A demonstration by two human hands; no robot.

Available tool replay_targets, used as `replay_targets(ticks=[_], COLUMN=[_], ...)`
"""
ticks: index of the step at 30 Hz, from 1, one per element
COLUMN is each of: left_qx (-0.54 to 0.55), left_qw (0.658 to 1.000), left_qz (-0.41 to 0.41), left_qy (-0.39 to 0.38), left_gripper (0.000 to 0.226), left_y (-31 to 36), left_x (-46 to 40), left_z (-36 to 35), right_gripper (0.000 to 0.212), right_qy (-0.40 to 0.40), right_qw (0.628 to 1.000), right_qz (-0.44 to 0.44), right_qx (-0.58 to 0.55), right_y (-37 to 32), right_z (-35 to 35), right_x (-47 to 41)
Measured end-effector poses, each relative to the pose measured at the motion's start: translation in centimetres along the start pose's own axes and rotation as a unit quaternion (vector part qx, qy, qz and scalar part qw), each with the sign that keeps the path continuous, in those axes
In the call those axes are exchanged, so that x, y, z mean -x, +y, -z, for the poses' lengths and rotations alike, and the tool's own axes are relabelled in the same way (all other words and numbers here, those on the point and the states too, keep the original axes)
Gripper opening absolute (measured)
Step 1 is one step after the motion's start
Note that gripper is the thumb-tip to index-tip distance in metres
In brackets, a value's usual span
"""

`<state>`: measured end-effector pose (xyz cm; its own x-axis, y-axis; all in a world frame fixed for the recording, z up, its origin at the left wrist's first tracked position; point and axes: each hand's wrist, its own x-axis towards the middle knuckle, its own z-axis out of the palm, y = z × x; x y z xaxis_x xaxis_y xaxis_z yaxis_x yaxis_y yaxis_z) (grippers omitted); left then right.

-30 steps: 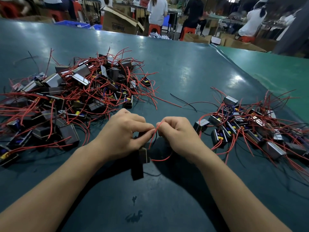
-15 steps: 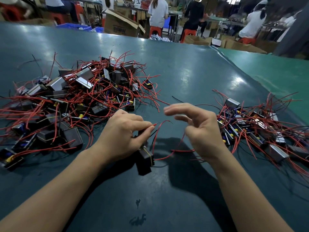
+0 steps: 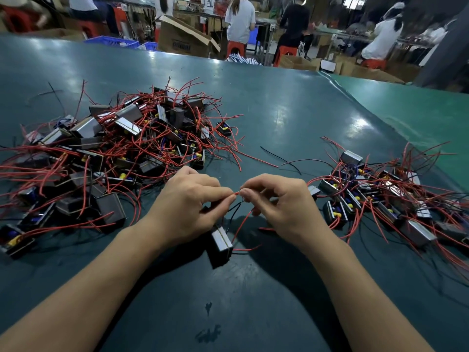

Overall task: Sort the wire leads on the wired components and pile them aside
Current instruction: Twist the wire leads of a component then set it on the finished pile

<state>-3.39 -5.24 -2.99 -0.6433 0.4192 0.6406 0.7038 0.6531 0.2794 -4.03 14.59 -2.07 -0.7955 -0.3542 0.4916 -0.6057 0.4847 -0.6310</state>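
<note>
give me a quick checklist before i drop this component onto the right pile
1. Left hand pinching the red lead: ok.
2. Right hand pinching the same lead: ok.
3. Component clear of both piles: ok.
4. Black lead sorted with the red one: cannot tell.
5. Right pile within easy reach: ok.
6. Lead free of the left pile: ok.

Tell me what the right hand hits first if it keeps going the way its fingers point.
Right hand points left, pinching the red lead. It would meet the left hand fingertips almost at once; depth looks matched, since both pinch that lead.
</note>
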Motion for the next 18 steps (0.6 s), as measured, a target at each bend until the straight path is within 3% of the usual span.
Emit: replay_targets(ticks=[4,7,10,11,13,16,18], left_qx=[0.003,-0.036,-0.096,-0.102,-0.089,-0.050,-0.035], left_qw=[1.000,0.998,0.992,0.991,0.993,0.998,0.999], left_qz=[-0.016,-0.053,-0.081,-0.085,-0.078,-0.047,-0.033], left_qy=[-0.007,-0.001,0.005,0.010,0.016,0.012,0.012], left_gripper=[0.026,0.027,0.028,0.028,0.025,0.027,0.027], left_y=[0.2,0.3,0.8,0.8,0.6,0.3,0.2], left_x=[-0.1,-0.3,-0.4,-0.5,-0.5,-0.3,-0.2], left_z=[0.1,0.1,-0.1,-0.2,-0.2,-0.1,-0.2], right_gripper=[0.011,0.027,0.040,0.042,0.039,0.003,0.016], right_qy=[-0.027,-0.041,-0.045,-0.047,-0.051,-0.033,-0.036], right_qw=[0.999,0.985,0.907,0.890,0.919,0.981,0.995], right_qz=[0.002,-0.160,-0.334,-0.353,-0.300,-0.159,-0.080], right_qx=[0.038,-0.040,-0.251,-0.285,-0.251,-0.104,-0.042], right_y=[-0.4,-0.8,-1.3,-1.4,-1.0,-0.3,0.2], right_z=[0.2,-0.4,-0.9,-0.8,-0.5,0.5,0.7], right_x=[0.0,-0.2,-0.4,-0.4,-0.3,-0.3,-0.2])
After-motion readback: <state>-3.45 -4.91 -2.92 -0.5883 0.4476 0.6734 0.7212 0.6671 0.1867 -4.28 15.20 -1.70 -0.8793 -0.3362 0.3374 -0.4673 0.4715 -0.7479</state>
